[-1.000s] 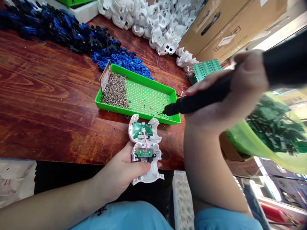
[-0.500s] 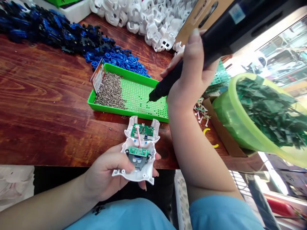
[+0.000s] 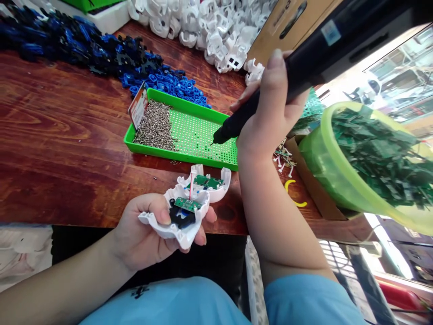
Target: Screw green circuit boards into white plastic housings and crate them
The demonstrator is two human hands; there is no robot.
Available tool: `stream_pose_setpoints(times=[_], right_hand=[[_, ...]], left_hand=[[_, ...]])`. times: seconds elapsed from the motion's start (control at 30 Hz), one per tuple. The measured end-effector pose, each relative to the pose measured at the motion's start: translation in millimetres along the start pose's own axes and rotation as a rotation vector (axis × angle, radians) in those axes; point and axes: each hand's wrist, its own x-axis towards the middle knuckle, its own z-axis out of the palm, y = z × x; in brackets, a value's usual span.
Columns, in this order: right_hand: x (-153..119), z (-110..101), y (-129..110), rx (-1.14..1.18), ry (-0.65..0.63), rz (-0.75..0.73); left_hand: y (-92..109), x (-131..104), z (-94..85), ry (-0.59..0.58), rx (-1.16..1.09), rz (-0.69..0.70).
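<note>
My left hand (image 3: 145,230) grips a white plastic shell (image 3: 184,232) near the table's front edge, thumb on the black part inside it. A small green board sits in that shell, and a red and white wire links it to a second white shell (image 3: 219,194) holding another green board. My right hand (image 3: 267,108) is wrapped round a black electric screwdriver (image 3: 250,106). The driver's thin tip hangs over the green perforated tray (image 3: 182,158), whose left part holds a heap of small screws (image 3: 155,128).
Blue and black parts (image 3: 135,63) are heaped at the back left, white shells (image 3: 209,31) at the back. On the right, a yellow-green basket (image 3: 324,158) of green boards stands by a yellow curved piece (image 3: 291,194). A cardboard box (image 3: 291,27) stands behind my right hand.
My left hand has tilted and turned the joined shells, moving the near one left and the far one slightly right. The screwdriver tip has shifted slightly right over the tray.
</note>
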Motion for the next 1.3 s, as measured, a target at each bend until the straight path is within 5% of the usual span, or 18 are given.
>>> stream_pose_setpoints(times=[1.07,1.3], right_hand=[[0.0,-10.3,3.4,-0.018,0.011,0.001],[-0.2,-11.7,5.1,-0.037,0.010,0.017]], left_hand=[[1.5,0.2,-7.7,-0.208,-0.142,-0.107],[2.3,1.4,-6.9,-0.149,-0.176,-0.129]])
